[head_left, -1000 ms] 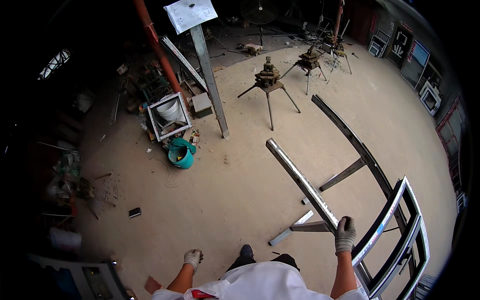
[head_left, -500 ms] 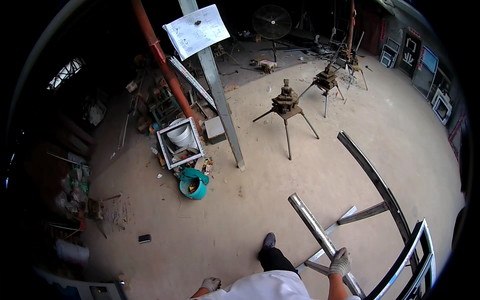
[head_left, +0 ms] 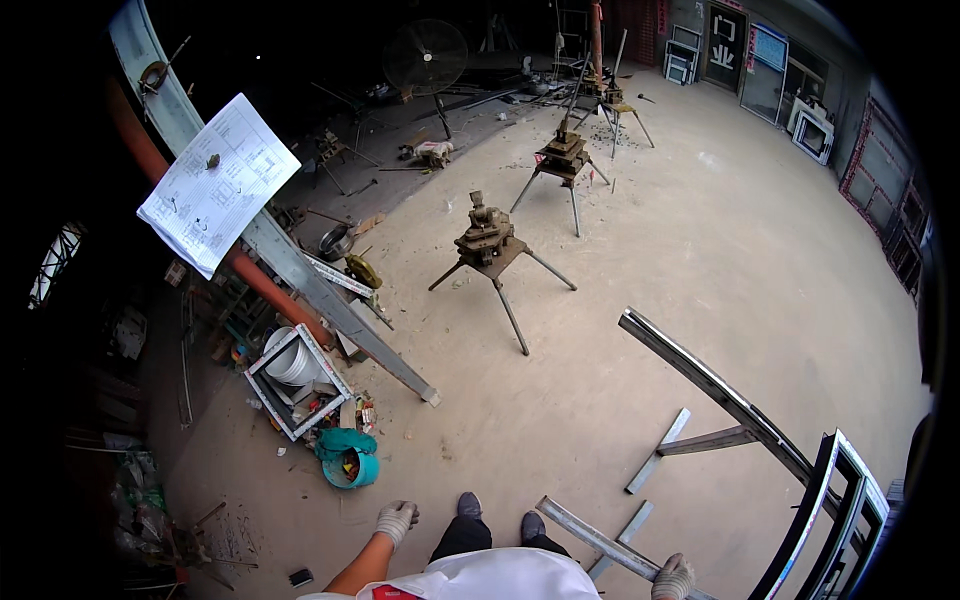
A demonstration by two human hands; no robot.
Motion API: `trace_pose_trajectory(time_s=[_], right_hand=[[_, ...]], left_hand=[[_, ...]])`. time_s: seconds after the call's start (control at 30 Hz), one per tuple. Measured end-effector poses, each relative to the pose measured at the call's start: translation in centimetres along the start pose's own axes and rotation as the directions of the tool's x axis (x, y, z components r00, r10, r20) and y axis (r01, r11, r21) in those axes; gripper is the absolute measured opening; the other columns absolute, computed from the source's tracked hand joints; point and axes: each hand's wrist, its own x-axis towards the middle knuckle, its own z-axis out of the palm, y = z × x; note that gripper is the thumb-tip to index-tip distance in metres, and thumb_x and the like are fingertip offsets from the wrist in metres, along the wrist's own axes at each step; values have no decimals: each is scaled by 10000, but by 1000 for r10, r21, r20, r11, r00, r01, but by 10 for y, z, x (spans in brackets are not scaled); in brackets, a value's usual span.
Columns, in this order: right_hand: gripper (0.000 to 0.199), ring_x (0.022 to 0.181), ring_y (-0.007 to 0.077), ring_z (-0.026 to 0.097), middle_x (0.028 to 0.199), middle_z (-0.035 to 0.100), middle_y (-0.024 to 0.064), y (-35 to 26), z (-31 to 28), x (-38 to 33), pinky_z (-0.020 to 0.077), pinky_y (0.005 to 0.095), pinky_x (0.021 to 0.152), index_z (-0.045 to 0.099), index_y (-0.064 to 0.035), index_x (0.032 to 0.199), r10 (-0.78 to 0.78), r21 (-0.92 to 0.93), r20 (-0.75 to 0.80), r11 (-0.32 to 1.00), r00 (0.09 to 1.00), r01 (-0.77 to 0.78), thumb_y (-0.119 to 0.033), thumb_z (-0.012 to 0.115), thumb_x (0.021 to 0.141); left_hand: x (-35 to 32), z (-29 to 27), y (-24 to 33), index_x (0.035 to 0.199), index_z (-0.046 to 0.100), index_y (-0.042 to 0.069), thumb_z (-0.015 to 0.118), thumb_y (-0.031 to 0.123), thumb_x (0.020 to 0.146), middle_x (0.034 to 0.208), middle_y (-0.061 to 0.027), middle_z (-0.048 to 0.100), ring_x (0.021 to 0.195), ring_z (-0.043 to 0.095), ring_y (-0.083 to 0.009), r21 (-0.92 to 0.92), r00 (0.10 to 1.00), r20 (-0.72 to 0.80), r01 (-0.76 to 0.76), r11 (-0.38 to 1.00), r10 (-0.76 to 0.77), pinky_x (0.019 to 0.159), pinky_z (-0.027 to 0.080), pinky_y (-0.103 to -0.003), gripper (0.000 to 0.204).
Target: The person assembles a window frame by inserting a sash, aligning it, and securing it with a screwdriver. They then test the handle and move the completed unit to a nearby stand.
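Frame: a long metal assembly of two parallel rails joined by cross pieces, lying low over the concrete floor at the person's right. Its near rail runs from beside the shoes toward the lower right edge; the far rail runs from mid-floor down to the right.

Right hand, gloved: the grip is closed around the near rail, close to its end. Left hand, gloved: fingers loosely curled, holding nothing, hanging free beside the body.

Progress, as a judgement: the frame is in hand on one side only and is not set on any stand or tabletop. Whether the rail is lifted or resting on the floor cannot be told. No tool is applied to it. Placement of the frame remains to be done.

Adjacent item: a second frame, dark with a pale edge, lies just beside the far rail at the lower right.

Floor: bare, dusty concrete, with scattered debris toward the left.

Room: an open workshop.
- Three tripod stands carrying heavy metal heads stand in a row, well apart from the frame.
- A slanted steel post rises at the left, with a sheet of drawings pinned to it.
- Near the post base: a square frame holding a white bucket, and a teal bucket.
- A pedestal fan stands in the dark rear.
- Window frames lean against the far wall.
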Motion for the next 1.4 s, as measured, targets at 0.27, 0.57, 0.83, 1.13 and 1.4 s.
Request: trace_pose_trajectory(time_s=[0.27, 0.57, 0.83, 1.13, 1.4], right_hand=[[384, 924, 430, 637, 929, 666, 233, -62, 32, 16, 502, 534, 854, 670, -32, 885, 150, 71, -154, 988, 977, -140, -332, 482, 1035], [186, 917, 413, 613, 950, 649, 223, -262, 44, -25, 484, 512, 839, 669, -45, 985, 215, 330, -207, 934, 954, -139, -210, 584, 972], [156, 760, 322, 638, 823, 643, 175, -366, 28, 8, 521, 423, 735, 659, -33, 931, 265, 597, -276, 801, 924, -52, -157, 585, 991], [161, 694, 282, 557, 775, 595, 160, -511, -68, 256, 480, 404, 678, 598, -2, 911, 130, 582, -546, 770, 827, 263, -120, 569, 1016], [439, 580, 132, 372, 580, 438, 98, -650, -184, 445, 368, 371, 523, 561, -7, 741, -32, 723, -292, 647, 956, 242, -317, 568, 1053]], left_hand=[[170, 20, 100, 1197, 714, 38, 567, 391, 967, 1081, -169, 753, 984, 724, -282, 542, 933, 360, -215, 812, 6, 909, 544, -396, 447], [306, 7, 314, 1196, 710, 52, 551, 393, 960, 1020, -198, 733, 975, 706, -338, 683, 885, 463, -386, 620, 41, 817, 569, -414, 444], [383, 108, 391, 1067, 736, 38, 573, 355, 956, 813, -83, 717, 733, 654, -176, 548, 849, 526, -387, 742, 54, 732, 531, -352, 373], [407, 176, 490, 1113, 706, 21, 573, 356, 960, 958, -91, 744, 826, 713, -199, 637, 836, 548, -432, 639, 19, 735, 571, -372, 391], [454, 234, 618, 1139, 687, 19, 564, 325, 957, 903, -113, 745, 761, 706, -212, 497, 966, 260, -145, 855, 13, 690, 565, -369, 377]])
